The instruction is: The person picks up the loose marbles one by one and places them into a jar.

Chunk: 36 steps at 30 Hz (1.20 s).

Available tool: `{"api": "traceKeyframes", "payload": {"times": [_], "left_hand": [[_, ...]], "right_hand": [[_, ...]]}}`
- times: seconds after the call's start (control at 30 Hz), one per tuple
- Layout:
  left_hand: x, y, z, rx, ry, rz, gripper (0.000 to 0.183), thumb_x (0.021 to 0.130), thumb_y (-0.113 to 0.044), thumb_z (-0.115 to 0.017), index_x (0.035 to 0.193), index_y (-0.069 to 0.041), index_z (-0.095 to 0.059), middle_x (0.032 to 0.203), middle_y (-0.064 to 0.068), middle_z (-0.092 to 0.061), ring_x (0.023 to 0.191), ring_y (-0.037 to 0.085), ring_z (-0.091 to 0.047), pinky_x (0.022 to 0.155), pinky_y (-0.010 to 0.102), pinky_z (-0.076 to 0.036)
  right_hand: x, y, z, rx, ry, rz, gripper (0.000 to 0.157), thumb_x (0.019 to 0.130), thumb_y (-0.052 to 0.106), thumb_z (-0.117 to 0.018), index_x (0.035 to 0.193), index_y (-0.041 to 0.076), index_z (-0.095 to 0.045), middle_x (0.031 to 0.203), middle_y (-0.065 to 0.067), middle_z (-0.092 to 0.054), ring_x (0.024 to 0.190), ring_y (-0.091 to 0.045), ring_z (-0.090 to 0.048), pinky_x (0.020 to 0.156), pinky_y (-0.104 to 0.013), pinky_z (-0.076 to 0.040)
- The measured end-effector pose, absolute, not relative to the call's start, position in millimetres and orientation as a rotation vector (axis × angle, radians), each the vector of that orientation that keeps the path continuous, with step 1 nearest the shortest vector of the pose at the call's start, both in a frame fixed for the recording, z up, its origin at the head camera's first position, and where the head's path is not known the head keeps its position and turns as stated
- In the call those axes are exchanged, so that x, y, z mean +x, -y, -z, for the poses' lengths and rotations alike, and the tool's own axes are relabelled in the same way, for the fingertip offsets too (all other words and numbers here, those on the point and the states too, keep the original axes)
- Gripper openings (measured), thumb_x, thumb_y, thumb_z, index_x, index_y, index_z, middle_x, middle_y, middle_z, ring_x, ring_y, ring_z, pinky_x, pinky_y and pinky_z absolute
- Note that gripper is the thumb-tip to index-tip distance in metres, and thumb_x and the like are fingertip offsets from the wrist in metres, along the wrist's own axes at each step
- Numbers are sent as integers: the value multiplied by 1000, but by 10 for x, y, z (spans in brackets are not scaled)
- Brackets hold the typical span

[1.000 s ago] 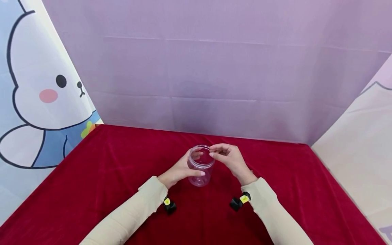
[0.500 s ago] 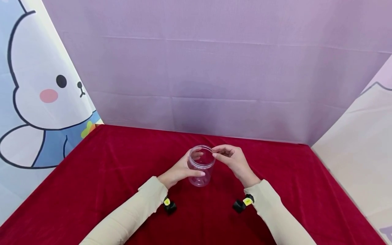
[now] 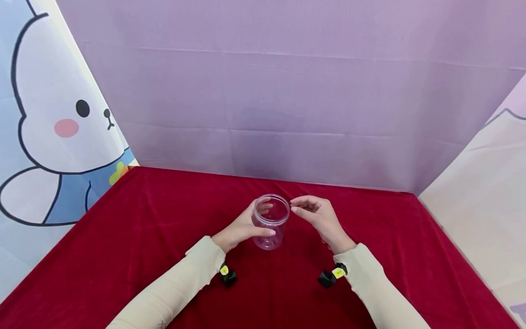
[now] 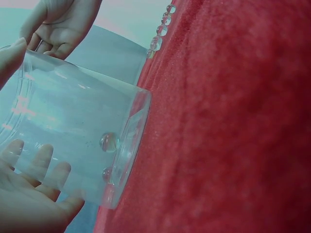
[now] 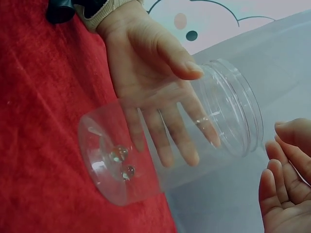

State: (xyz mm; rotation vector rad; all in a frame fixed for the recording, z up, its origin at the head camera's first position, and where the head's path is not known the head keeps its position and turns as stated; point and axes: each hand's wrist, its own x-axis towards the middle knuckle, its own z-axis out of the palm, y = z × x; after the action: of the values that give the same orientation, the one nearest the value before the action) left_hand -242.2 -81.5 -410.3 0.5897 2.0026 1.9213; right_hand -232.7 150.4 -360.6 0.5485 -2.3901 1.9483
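"Beginning with the clear plastic cylindrical jar (image 3: 272,223), what is its position?"

"It stands roughly upright at the centre of the work area, mouth uncovered and facing up, base at the dark red velvety cloth (image 3: 197,201). Whether the base bears on the cloth cannot be told."

"Contents?"

"Two small clear round balls (image 4: 110,141), located inside at the base, near one another. Both wrist views show them through the wall."

"State of the hands?"

"The left hand (image 3: 245,225) grips the jar from its left side: thumb across the near wall, fingers spread around the far wall. The right hand (image 3: 319,217) is apart from the jar, just beside the ribbed transparent rim (image 5: 243,111), its fingers loosely curved, the thumb below the index finger."

"Adjacent items?"

"A row of clear round beads (image 4: 162,30) shows near the right hand in the left wrist view; what carries it cannot be told. Each forearm wears a cream long sleeve (image 3: 197,269) and a small black wrist unit (image 3: 327,279) with a yellow tag (image 3: 339,273)."

"Surroundings?"

"Rear: a creased lilac fabric backdrop (image 3: 287,91). Left: a pale blue panel with a white cartoon animal (image 3: 49,91). Right: a cream-coloured panel (image 3: 485,183)."
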Motion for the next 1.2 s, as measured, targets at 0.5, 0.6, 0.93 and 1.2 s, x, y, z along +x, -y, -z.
{"api": "traceKeyframes", "payload": {"times": [0.5,0.6,0.93,1.2], "left_hand": [[-2413,804,4071,591,-1990,-1914,83,78,-9,-73,144,-26,-26,148,10,-32,137,29,-27,105,49,-36],[-2413,813,4068,584,-1992,-1911,83,78,-9,-74,143,-26,-26,148,10,-32,137,28,-27,104,48,-37],[-2419,833,4086,598,-1994,-1913,84,77,-12,-76,143,-28,-27,147,10,-34,135,28,-29,102,47,-39],[-2423,833,4085,604,-1993,-1913,84,77,-11,-75,143,-27,-26,147,11,-33,135,29,-29,102,47,-39]], "right_hand": [[-2272,-1716,3644,466,2498,-1838,27,85,18,-70,107,3,-67,99,-4,-70,86,-21,-63,76,-25,-51],[-2265,-1753,3652,464,2495,-1849,27,85,15,-71,107,0,-67,99,-9,-69,85,-21,-63,75,-25,-51],[-2231,-1916,3719,428,2554,-1799,28,85,19,-71,107,2,-67,102,-11,-69,86,-18,-62,76,-31,-52],[-2209,-2036,3761,436,2532,-1798,29,86,15,-69,108,-3,-65,99,-10,-69,85,-11,-63,76,-25,-52]]}}
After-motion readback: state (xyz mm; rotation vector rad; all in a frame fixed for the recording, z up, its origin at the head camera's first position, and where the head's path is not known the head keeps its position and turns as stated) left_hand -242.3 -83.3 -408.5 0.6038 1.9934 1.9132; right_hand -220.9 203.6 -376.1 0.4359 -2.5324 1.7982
